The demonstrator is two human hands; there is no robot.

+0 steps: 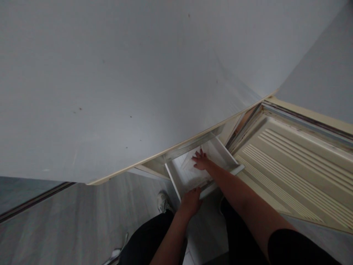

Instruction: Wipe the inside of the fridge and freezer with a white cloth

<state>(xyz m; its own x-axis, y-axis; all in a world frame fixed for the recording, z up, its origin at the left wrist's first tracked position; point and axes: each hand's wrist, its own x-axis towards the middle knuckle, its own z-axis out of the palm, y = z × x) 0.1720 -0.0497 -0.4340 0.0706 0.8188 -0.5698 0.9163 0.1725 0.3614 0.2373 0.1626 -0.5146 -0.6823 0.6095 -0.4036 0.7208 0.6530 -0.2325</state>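
A white drawer is pulled out from under the tabletop. My left hand has its fingers curled over the drawer's front edge, near the left corner. Inside, my right hand reaches over the drawer's bottom with its fingers spread. Beneath and beside those fingers lies a thin, whitish, see-through sheet, perhaps plastic or paper; its kind is unclear. Whether the right fingertips press on it cannot be made out.
A wide whitish tabletop with small dark specks spans the view above the drawer. To the right is a cream ribbed door panel. Grey wood-look floor lies below, with my shoe beside the drawer.
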